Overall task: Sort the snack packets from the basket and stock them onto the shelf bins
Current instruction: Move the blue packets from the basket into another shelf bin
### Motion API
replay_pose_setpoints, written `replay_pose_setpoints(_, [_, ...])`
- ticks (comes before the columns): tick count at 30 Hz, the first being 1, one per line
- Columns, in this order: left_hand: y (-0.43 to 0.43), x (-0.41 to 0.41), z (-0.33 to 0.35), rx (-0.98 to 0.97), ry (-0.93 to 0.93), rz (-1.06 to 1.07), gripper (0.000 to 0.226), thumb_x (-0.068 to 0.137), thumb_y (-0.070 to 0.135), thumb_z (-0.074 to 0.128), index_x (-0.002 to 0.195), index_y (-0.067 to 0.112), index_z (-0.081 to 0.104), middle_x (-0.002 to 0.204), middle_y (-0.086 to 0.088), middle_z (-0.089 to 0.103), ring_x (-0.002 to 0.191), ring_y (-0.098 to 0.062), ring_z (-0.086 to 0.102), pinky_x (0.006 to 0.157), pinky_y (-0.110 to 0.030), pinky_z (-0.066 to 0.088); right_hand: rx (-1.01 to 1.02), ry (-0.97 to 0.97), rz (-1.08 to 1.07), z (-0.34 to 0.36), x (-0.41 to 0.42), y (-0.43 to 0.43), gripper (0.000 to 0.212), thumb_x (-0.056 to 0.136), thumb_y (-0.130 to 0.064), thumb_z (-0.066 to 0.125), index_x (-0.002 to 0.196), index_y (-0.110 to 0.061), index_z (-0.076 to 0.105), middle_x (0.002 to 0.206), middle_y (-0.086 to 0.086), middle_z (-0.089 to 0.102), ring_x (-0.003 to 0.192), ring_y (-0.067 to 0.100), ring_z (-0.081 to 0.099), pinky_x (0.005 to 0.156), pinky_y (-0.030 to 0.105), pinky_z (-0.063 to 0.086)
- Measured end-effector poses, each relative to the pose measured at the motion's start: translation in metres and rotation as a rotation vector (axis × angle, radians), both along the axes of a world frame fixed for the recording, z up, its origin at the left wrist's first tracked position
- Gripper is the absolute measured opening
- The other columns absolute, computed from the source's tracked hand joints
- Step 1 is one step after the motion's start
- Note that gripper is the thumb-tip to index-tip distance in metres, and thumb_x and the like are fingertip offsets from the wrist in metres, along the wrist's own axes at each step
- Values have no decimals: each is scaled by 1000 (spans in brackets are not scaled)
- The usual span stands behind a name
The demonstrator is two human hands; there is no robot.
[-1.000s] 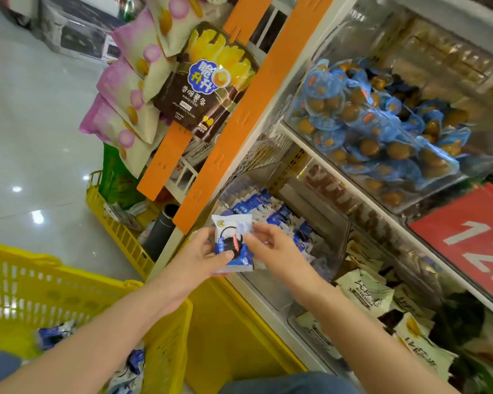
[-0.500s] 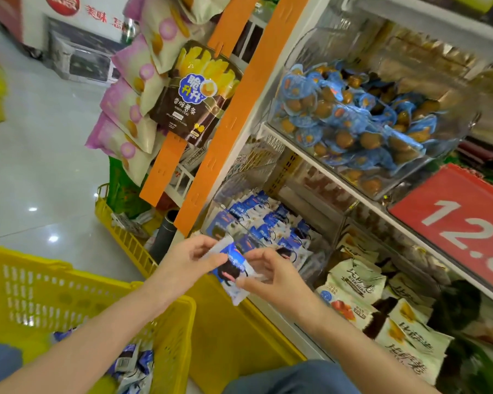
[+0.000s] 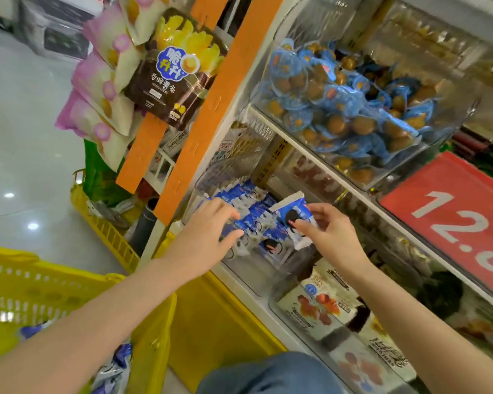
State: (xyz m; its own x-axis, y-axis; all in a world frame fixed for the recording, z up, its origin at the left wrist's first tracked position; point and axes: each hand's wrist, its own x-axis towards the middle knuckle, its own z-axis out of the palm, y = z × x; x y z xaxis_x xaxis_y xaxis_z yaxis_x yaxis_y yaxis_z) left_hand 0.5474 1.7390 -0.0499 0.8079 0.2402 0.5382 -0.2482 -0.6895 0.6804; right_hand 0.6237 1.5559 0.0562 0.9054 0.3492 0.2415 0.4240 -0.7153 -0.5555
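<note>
R. hand: packet pinched betw. thumb & fingertips, held tilted just above the row of like packets in the clear bin. L. hand, which shared the packet 0.5 s ago, is now laid on the row's left end, fingers bent; whether anything is gripped cannot be told. Judged: a gap is being made for insertion. More packets are left in the near yellow basket.
</note>
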Motion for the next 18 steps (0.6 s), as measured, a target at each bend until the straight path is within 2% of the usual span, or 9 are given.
replay_pose_setpoints(3, [1, 19, -9, 163, 58, -14, 31, 95, 39, 44, 118, 21, 51, 118, 7, 46, 115, -11, 38, 97, -24, 28, -264, -3, -64, -1, 23, 2, 39, 86, -31, 65, 122, -21, 55, 118, 1, 61, 93, 9, 57, 81, 24, 46])
replay_pose_setpoints(5, [3, 26, -18, 214, 44, -6, 29, 95, 39, 43, 117, 23, 53, 116, 9, 49, 115, -10, 39, 99, -24, 26, -482, -14, -27, -7, 34, 6, 42, 87, -31, 64, 125, -16, 54, 113, 2, 64, 86, 11, 57, 79, 26, 48])
replay_pose_setpoints(6, [4, 28, -21, 223, 19, 0, 27, 95, 38, 44, 114, 23, 55, 113, 10, 51, 114, -10, 41, 98, -22, 26, -560, -22, 9, -11, 39, 9, 39, 87, -32, 63, 122, -15, 56, 105, 2, 64, 81, 11, 55, 74, 26, 49])
replay_pose_setpoints(8, [9, 33, -22, 231, -14, -5, 26, 93, 40, 45, 107, 23, 58, 103, 12, 51, 107, -9, 43, 92, -21, 28, -719, -20, 66, -17, 47, 17, 24, 87, -34, 64, 103, -17, 61, 90, 0, 60, 73, 12, 51, 64, 25, 42])
replay_pose_setpoints(10, [15, 40, -19, 247, -20, -29, 26, 92, 42, 47, 100, 22, 61, 96, 12, 53, 99, -10, 45, 86, -20, 26, -884, 15, 78, -24, 54, 27, 23, 85, -34, 66, 92, -13, 59, 85, 1, 58, 73, 17, 54, 62, 30, 43])
replay_pose_setpoints(11, [17, 44, -18, 254, -18, -44, 26, 91, 42, 48, 98, 22, 63, 95, 11, 55, 98, -11, 45, 85, -19, 23, -945, 43, 83, -28, 57, 32, 27, 84, -33, 67, 93, -9, 60, 86, 5, 60, 76, 20, 55, 64, 33, 44])
replay_pose_setpoints(14, [21, 47, -21, 227, -41, -79, 22, 90, 41, 52, 92, 22, 64, 91, 9, 59, 94, -12, 47, 81, -17, 17, -1038, 137, 100, -44, 68, 45, 30, 83, -29, 68, 98, -3, 62, 86, 9, 57, 76, 21, 53, 62, 32, 39])
replay_pose_setpoints(16, [21, 45, -24, 207, -66, -84, 23, 89, 41, 51, 89, 22, 65, 89, 11, 59, 91, -10, 46, 80, -15, 15, -1087, 167, 98, -53, 74, 48, 33, 85, -28, 66, 107, -5, 59, 98, 9, 59, 84, 23, 56, 66, 31, 43])
replay_pose_setpoints(18, [20, 45, -25, 195, -82, -88, 25, 88, 42, 49, 89, 22, 65, 88, 13, 56, 90, -7, 43, 81, -14, 15, -1120, 156, 82, -58, 79, 49, 28, 86, -26, 64, 106, -10, 55, 103, 9, 59, 85, 22, 54, 65, 29, 41])
